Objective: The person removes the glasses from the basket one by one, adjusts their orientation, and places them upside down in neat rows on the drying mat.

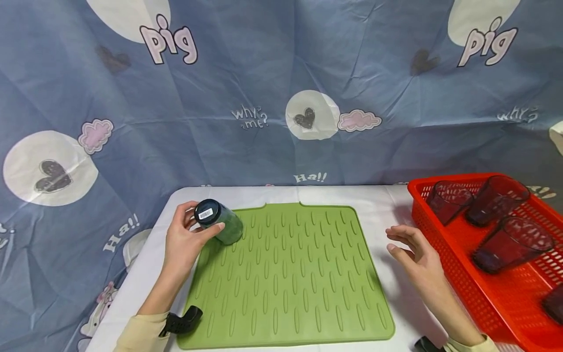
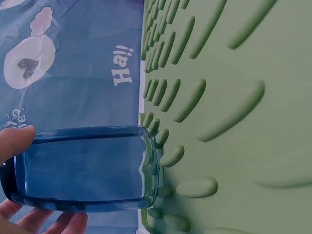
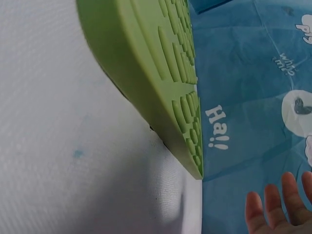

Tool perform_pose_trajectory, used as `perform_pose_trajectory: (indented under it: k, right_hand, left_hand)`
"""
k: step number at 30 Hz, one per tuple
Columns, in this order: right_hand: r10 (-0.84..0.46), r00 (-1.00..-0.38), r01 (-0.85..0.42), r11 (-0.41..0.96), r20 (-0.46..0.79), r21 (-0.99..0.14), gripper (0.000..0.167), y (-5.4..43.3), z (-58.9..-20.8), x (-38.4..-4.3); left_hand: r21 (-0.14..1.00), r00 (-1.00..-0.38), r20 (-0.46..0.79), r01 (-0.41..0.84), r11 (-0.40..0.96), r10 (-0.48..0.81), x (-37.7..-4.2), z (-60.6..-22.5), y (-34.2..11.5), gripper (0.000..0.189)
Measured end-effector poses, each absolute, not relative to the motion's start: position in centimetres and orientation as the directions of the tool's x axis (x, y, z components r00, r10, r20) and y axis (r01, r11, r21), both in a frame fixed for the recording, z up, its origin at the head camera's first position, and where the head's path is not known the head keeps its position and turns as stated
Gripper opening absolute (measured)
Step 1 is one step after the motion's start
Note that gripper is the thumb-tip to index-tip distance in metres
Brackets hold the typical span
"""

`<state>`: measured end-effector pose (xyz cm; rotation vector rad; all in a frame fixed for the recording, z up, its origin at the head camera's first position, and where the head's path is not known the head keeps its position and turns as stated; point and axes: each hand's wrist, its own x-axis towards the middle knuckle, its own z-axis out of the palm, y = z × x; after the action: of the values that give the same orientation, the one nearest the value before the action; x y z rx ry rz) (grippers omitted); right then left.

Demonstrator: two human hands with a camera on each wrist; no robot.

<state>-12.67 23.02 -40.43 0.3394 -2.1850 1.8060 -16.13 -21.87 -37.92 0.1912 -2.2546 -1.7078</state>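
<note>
In the head view my left hand point(image 1: 186, 237) grips a blue-tinted drinking glass point(image 1: 230, 227) near its base, thumb on one side and fingers on the other. The glass is upside down, with a white label on its upturned base. Its rim is right at the far left corner of a green drying mat point(image 1: 286, 278), as the left wrist view of the glass point(image 2: 87, 168) also shows. Between the mat and a red basket point(image 1: 448, 254), my right hand point(image 1: 418, 254) hovers with nothing in it, its fingers relaxed and slightly bent.
Several tinted glasses point(image 1: 512, 244) lie tilted inside the red basket at the right. A white cloth point(image 1: 374, 195) covers the table beneath the mat. Behind it hangs a blue printed curtain point(image 1: 246, 156).
</note>
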Motion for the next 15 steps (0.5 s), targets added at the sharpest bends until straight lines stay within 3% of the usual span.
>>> perform_pose_trajectory:
  k: [15]
  right_hand:
    - [0.004, -0.930, -0.360, 0.197, 0.368, -0.912, 0.033, 23.0, -40.8, -12.9]
  left_hand:
    - [0.913, -0.946, 0.220, 0.113, 0.392, -0.239, -17.3, -37.4, -22.3, 0.068]
